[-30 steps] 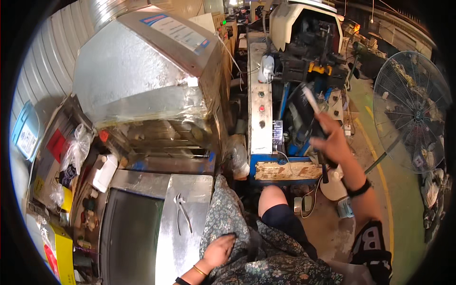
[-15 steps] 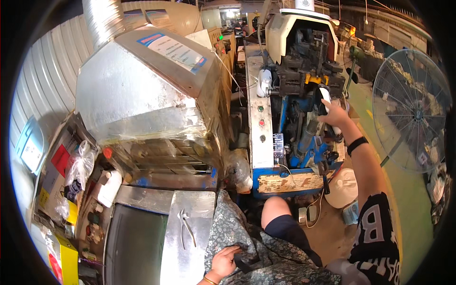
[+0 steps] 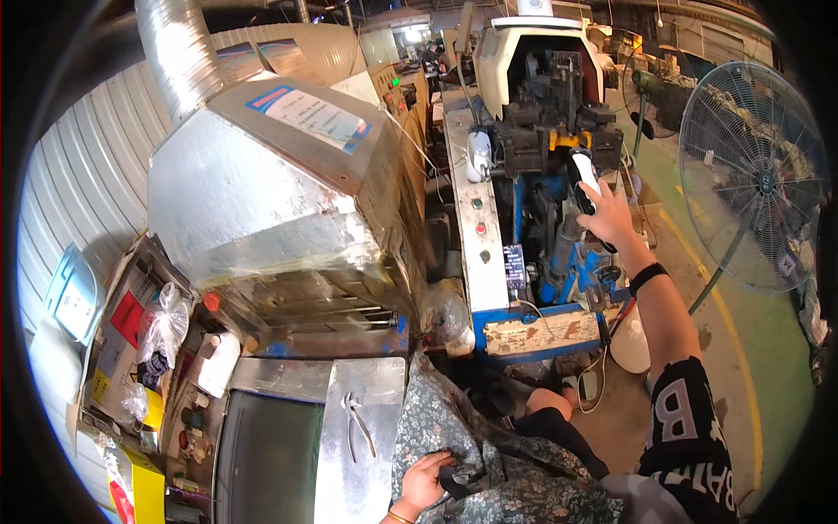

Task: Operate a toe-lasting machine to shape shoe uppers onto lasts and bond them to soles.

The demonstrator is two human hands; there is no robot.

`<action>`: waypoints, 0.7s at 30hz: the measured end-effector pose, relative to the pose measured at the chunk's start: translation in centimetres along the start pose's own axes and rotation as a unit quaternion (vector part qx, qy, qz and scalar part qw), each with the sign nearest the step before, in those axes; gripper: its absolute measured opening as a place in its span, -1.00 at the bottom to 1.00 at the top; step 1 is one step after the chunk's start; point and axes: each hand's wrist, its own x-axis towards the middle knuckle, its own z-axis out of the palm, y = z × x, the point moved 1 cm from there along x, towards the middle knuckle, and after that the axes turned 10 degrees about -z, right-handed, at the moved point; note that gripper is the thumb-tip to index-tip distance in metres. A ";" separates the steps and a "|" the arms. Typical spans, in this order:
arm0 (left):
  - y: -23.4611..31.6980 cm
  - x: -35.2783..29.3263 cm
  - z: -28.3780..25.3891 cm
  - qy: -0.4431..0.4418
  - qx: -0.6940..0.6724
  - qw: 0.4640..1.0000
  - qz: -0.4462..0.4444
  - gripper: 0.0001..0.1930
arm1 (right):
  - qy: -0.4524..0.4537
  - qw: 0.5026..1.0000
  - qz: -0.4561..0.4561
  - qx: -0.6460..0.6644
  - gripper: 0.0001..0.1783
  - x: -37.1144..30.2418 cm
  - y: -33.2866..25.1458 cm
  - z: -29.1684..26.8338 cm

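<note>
My right hand is stretched forward to the blue and black machine, its fingers closed around a black shoe with a white underside. The front of the shoe points at the machine's dark jaws, below a yellow part; my hand hides its rear. Low in the view, my left hand lies on the dark floral apron over my lap, fingers extended and holding nothing. Metal pliers rest on a shiny metal plate to the left of my lap.
A large metal hood stands at left, above a dark belt. Left of that, a cluttered shelf holds a white jug and plastic bags. A big fan stands at right. A cable hangs below the machine.
The view has shifted slightly. My right hand and the shoe have tilted and moved a little at the jaws, and my bare knee has dropped lower. My left hand stays on the apron.
</note>
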 end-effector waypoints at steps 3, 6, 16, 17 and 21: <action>-1.1 -0.2 1.1 -0.019 0.011 1.000 0.008 -0.69 | -0.043 0.998 0.043 0.005 -0.16 1.8 0.2 -0.3; 1.1 -0.3 0.9 0.025 -0.017 1.000 -0.005 -0.65 | -0.036 0.998 0.044 0.025 -0.14 3.6 0.7 0.6; -0.4 -0.6 1.8 0.006 -0.002 1.000 -0.022 -0.62 | -0.051 0.997 0.056 0.011 -0.11 8.5 1.0 0.3; -0.5 -0.6 2.0 0.013 -0.001 0.999 -0.036 -0.61 | -0.052 0.997 0.055 0.016 -0.11 8.6 1.0 0.2; 0.1 -0.5 2.0 0.012 -0.013 0.999 -0.041 -0.60 | -0.055 0.997 0.048 0.016 -0.11 8.7 0.8 -0.4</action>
